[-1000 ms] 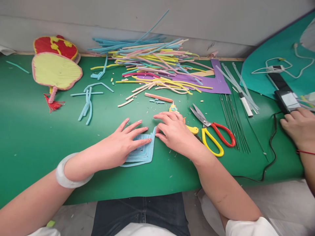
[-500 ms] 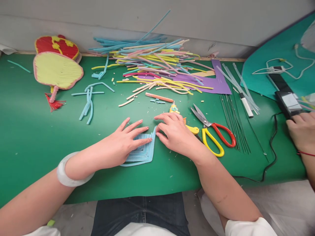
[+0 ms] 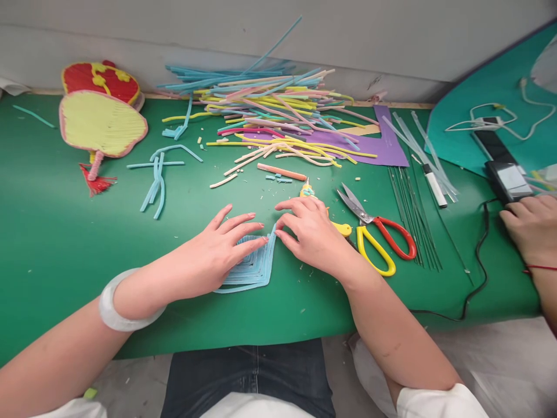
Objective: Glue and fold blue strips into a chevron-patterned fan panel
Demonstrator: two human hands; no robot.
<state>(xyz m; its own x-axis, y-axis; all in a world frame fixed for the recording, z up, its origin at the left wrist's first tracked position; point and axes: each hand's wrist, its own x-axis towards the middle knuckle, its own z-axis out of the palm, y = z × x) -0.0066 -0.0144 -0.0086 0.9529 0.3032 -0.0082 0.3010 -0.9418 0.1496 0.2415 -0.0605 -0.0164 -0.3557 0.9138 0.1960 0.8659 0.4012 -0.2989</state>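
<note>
A flat light-blue panel (image 3: 256, 269), built from blue pipe cleaners laid in nested square rows, lies on the green table. My left hand (image 3: 220, 247) is spread over its upper left part, thumb and fingers stretched out. At the panel's upper right corner a blue pipe cleaner end (image 3: 273, 230) sticks up, and the thumb and forefinger of my right hand (image 3: 307, 232) close on it. Partly hidden behind my right hand is a yellow glue gun (image 3: 342, 229), its nozzle pointing away from me. Scissors (image 3: 368, 219) with one red and one yellow handle lie open to the right.
A heap of coloured pipe cleaners (image 3: 270, 110) lies at the back over purple sheet (image 3: 387, 152). Fan-shaped pieces (image 3: 102, 125) rest at the left. Wires (image 3: 415, 226), a white marker (image 3: 435, 186) and a black cable (image 3: 477, 255) lie right, near another person's hand (image 3: 531, 229).
My hands stay at nearly the same places on the panel. The fingers of my left hand have shifted very slightly, and the other person's hand has moved a little to the left.
</note>
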